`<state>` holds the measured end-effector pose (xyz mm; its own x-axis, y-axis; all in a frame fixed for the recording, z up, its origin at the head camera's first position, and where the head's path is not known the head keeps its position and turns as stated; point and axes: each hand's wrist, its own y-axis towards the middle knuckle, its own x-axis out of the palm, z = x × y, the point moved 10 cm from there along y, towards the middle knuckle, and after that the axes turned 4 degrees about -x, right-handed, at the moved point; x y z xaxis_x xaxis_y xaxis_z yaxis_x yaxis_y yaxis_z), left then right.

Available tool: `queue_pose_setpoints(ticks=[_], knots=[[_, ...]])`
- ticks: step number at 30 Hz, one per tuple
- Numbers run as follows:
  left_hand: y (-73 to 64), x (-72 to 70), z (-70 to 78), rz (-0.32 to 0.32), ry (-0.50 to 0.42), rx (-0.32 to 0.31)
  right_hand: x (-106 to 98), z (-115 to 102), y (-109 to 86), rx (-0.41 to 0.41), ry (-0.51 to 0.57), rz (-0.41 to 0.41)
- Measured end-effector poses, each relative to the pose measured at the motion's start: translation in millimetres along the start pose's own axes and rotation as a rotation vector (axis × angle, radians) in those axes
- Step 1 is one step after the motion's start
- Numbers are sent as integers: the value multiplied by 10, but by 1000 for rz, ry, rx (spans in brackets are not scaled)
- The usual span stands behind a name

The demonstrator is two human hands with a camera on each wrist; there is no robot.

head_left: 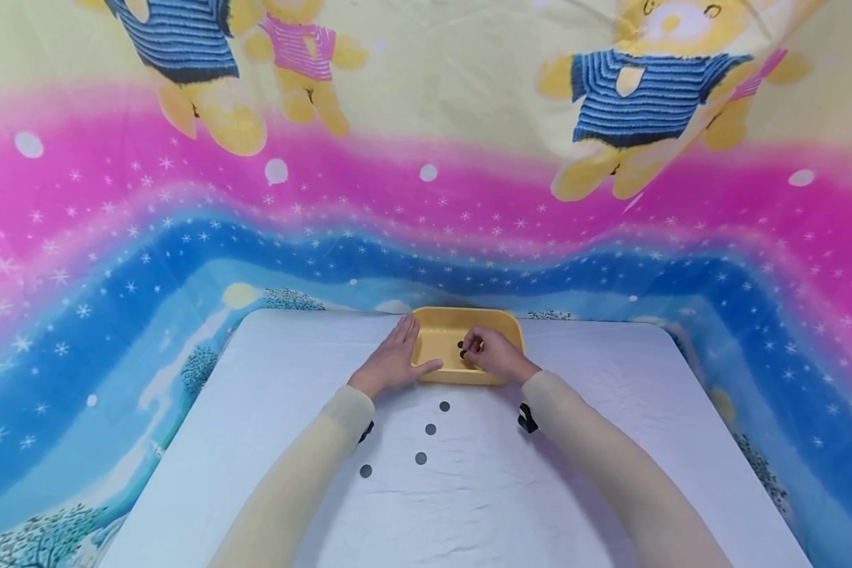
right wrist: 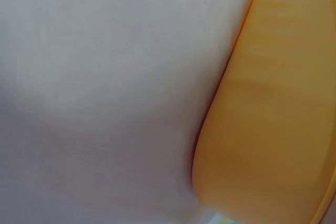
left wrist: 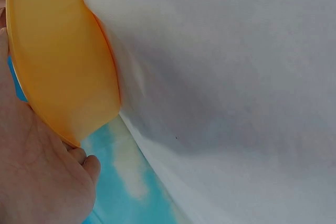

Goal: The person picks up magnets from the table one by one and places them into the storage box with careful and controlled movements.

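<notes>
At the yellow tray (head_left: 461, 378), left hand (head_left: 392, 360) spreads, right hand (head_left: 491, 351) curls.

Four dark discs (head_left: 421, 457) sat out on one white table (head_left: 632, 410), and I could make out two more dark bits (head_left: 462, 354) inside the single yellow tray (head_left: 461, 377). Otherwise there were two hands, left hand (head_left: 392, 359) and right hand (head_left: 495, 352), two sleeves (head_left: 603, 442), plus four printed bears (head_left: 635, 99).

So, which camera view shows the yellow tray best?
The head view: it shows the yellow tray from above, with most of its inside and rim. The left and right wrist views show mainly part of its outside, cut off by the picture edge.
</notes>
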<state>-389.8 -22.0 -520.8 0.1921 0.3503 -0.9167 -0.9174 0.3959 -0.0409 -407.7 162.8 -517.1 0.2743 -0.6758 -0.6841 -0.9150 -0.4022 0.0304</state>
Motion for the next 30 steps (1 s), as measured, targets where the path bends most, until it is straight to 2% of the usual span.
queue_pose_setpoints(ticks=[6, 18, 30], knots=[[7, 13, -10, 3, -20, -7, 38, 63, 45, 36, 7, -43], [12, 14, -21, 0, 11, 1, 107, 116, 91, 56, -12, -125], [13, 21, -29, -1, 13, -4, 116, 152, 111, 72, -38, -126]])
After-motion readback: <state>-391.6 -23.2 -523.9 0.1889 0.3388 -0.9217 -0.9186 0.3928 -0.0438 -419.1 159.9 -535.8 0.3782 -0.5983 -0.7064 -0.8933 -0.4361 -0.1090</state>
